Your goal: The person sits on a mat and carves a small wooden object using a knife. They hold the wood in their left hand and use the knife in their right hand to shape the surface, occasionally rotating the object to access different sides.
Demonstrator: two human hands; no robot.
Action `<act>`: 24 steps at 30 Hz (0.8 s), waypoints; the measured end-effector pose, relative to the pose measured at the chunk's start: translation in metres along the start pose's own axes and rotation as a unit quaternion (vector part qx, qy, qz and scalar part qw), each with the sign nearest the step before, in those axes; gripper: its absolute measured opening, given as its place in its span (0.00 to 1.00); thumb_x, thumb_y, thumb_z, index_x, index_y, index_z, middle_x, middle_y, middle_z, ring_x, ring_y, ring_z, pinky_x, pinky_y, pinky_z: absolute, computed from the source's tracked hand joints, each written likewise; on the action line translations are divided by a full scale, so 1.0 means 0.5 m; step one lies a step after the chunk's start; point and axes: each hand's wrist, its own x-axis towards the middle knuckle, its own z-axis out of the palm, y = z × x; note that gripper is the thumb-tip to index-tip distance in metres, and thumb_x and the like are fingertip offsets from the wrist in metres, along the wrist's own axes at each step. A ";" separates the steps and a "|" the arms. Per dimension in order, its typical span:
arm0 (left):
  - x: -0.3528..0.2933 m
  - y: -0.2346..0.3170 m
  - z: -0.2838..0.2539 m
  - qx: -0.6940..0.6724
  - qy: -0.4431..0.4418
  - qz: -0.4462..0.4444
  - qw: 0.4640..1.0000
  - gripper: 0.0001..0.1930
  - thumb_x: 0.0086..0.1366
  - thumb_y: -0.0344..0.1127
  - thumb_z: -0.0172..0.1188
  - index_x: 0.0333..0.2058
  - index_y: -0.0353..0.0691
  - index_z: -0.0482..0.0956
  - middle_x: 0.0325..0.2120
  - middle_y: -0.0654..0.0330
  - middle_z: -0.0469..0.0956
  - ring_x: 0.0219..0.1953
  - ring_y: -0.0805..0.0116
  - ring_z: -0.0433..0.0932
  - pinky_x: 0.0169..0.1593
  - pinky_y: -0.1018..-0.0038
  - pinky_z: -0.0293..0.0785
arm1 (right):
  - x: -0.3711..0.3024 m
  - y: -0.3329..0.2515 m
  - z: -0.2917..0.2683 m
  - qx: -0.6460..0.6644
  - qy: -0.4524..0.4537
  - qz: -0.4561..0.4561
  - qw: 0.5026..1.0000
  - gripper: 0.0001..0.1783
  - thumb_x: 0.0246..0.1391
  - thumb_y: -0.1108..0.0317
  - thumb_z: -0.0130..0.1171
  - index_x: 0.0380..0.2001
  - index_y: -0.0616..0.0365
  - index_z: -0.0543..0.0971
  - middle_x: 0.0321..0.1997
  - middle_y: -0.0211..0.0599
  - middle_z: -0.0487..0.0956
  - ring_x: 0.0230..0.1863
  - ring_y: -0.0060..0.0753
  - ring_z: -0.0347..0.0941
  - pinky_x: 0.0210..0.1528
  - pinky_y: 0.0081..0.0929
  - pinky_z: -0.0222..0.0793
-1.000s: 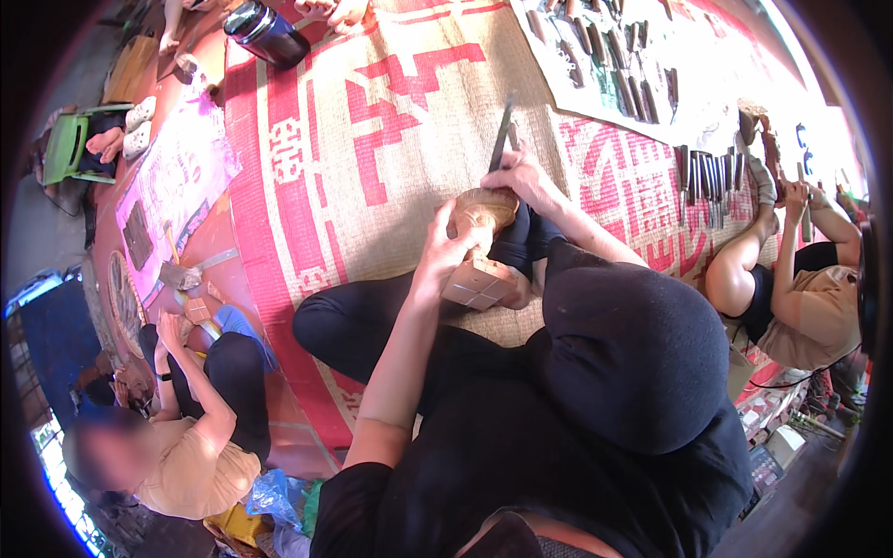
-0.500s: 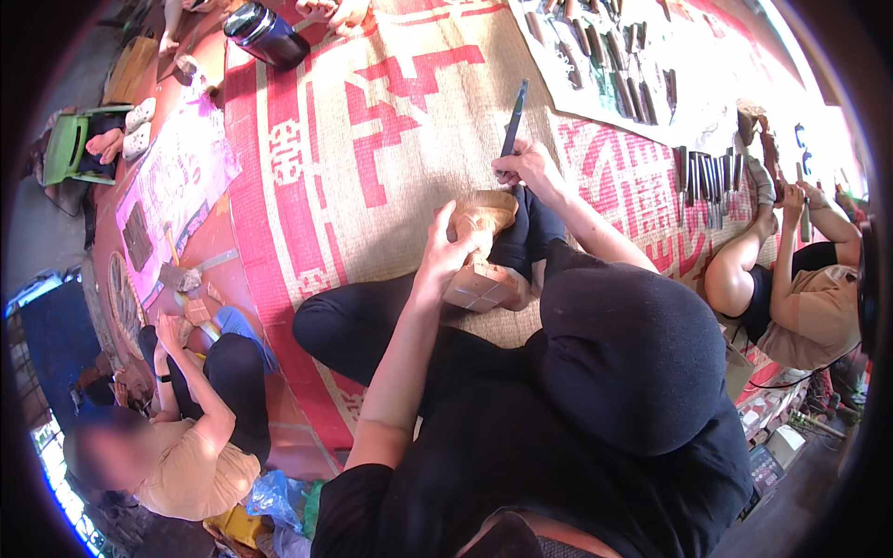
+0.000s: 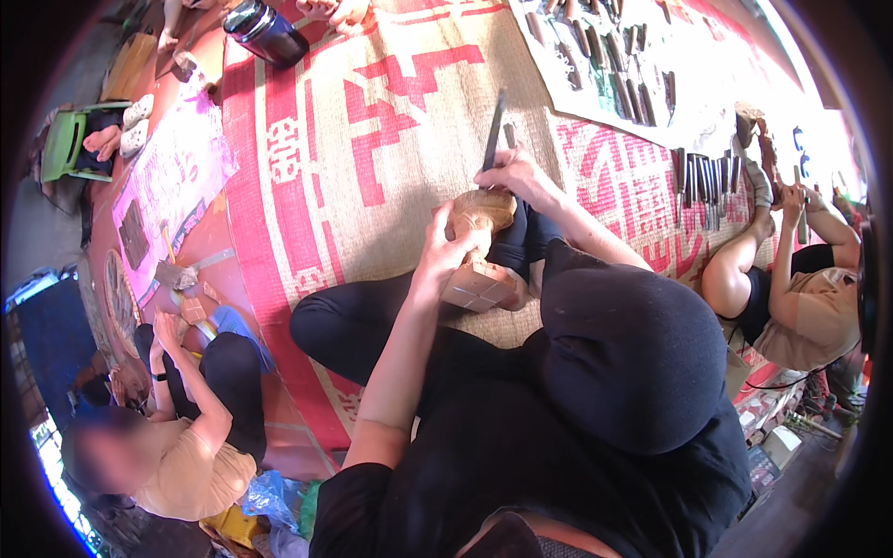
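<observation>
My left hand [image 3: 442, 245] is wrapped round the narrow middle of a pale wooden carving [image 3: 477, 223]. This piece has a rounded upper end and a blocky square base [image 3: 480, 284] with lines across it, and it lies tilted over my crossed legs. In my right hand [image 3: 519, 176] is a long, dark, narrow file [image 3: 496, 128], its free end pointing away from me. The hand's fingers close on the file's near end, right at the rounded upper end of the carving. Whether the file touches the wood is hidden by the fingers.
A red and cream woven mat [image 3: 391, 102] lies under me. Many carving tools [image 3: 609, 65] rest on a white sheet at far right, with another row of tools [image 3: 707, 181] nearer. A dark jar [image 3: 265, 34] stands far left. Co-workers [image 3: 200, 456] sit on either side.
My right hand has moved slightly left and nearer, bringing the file from beyond the carving to its rounded upper end. My left hand and the carving have hardly moved.
</observation>
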 end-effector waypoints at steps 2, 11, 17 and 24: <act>-0.003 0.001 -0.010 0.026 0.018 0.004 1.000 0.46 0.52 0.24 0.63 0.61 0.25 0.38 0.28 0.54 0.74 0.24 0.71 0.74 0.27 0.76 0.73 | 0.012 0.014 0.024 0.008 -0.020 -0.003 1.000 0.09 0.41 0.67 0.63 0.24 0.62 0.78 0.21 0.32 0.77 0.23 0.20 0.71 0.27 0.19 0.66; -0.005 0.008 0.000 0.051 0.016 0.006 0.999 0.43 0.52 0.27 0.64 0.60 0.24 0.44 0.30 0.55 0.75 0.26 0.72 0.75 0.29 0.76 0.74 | 0.006 -0.002 0.012 0.014 0.019 0.001 1.000 0.09 0.41 0.69 0.63 0.24 0.65 0.77 0.21 0.36 0.77 0.23 0.23 0.73 0.27 0.20 0.69; 0.000 0.002 -0.008 0.036 0.045 0.002 0.998 0.45 0.51 0.27 0.66 0.61 0.25 0.45 0.32 0.54 0.75 0.28 0.71 0.75 0.32 0.76 0.74 | 0.001 -0.017 0.037 -0.050 0.008 0.016 0.999 0.06 0.42 0.72 0.62 0.23 0.64 0.77 0.20 0.34 0.76 0.21 0.22 0.72 0.24 0.20 0.67; -0.008 0.009 0.000 0.086 0.007 -0.044 0.995 0.47 0.50 0.39 0.69 0.63 0.36 0.48 0.49 0.50 0.65 0.45 0.63 0.71 0.41 0.72 0.73 | 0.006 -0.003 -0.008 0.058 0.034 0.013 0.998 0.08 0.45 0.70 0.60 0.29 0.62 0.77 0.22 0.34 0.77 0.22 0.21 0.73 0.25 0.18 0.69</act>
